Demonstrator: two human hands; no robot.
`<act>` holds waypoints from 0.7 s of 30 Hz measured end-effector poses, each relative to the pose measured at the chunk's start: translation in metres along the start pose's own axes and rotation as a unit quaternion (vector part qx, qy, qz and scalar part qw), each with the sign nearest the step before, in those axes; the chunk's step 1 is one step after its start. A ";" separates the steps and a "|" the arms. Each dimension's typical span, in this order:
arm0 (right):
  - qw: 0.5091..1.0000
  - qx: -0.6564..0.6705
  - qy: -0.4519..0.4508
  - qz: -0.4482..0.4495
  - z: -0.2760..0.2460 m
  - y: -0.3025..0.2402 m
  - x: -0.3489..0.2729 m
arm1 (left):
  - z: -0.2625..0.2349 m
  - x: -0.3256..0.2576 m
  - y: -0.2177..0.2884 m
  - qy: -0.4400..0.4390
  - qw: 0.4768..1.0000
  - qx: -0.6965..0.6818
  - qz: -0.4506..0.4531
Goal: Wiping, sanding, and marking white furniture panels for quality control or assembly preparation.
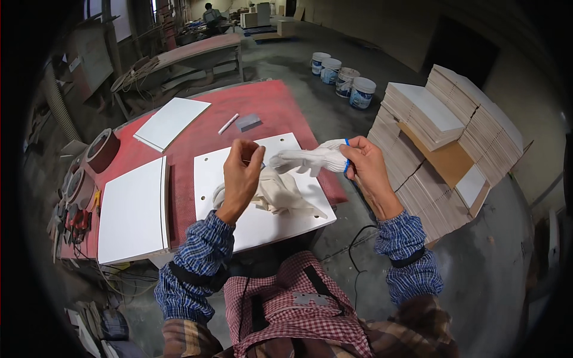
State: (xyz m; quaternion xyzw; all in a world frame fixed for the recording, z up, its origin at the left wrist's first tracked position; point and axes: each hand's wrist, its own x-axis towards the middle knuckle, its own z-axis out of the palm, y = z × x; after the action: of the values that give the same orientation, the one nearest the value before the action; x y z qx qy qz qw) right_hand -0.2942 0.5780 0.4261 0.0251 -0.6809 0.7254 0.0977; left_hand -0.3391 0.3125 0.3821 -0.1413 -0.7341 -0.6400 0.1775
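A white knit work glove [319, 158] with a blue-edged cuff hangs in the air, its fingers pointing left. My right hand [369, 170] pinches it at the cuff between thumb and fingers. Close to the glove's fingertips, my left hand [242, 176] is closed with thumb and fingers together; what it holds, if anything, is hidden. Below both hands, a crumpled cream cloth [277, 194] lies on a white panel [245, 235] with several small holes near its edges. My left wrist partly covers that cloth.
On the red-topped table [268, 101] lie white panels [134, 209], a grey block [248, 123] and a white marker [228, 123]. Abrasive rolls [102, 150] and hand tools [77, 219] sit at left. Stacked boards [412, 173] stand right, buckets [362, 93] beyond. A person [212, 17] is far back.
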 end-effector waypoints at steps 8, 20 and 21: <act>0.984 0.168 0.050 0.042 0.003 0.032 -0.009 | 0.092 -0.027 0.061 -0.174 0.969 0.109 0.138; 0.934 -0.127 0.080 -0.324 0.003 0.039 -0.077 | 0.105 -0.044 0.043 -0.214 0.947 0.187 0.148; 0.938 -0.116 0.072 -0.319 -0.001 0.043 -0.077 | 0.106 -0.048 0.042 -0.230 0.949 0.150 0.157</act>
State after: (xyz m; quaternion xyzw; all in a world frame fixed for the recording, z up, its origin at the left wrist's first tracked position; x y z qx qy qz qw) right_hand -0.2264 0.5686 0.3706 0.1768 -0.7077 0.5721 0.3751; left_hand -0.2862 0.4247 0.3855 -0.3699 -0.8110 -0.4367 0.1216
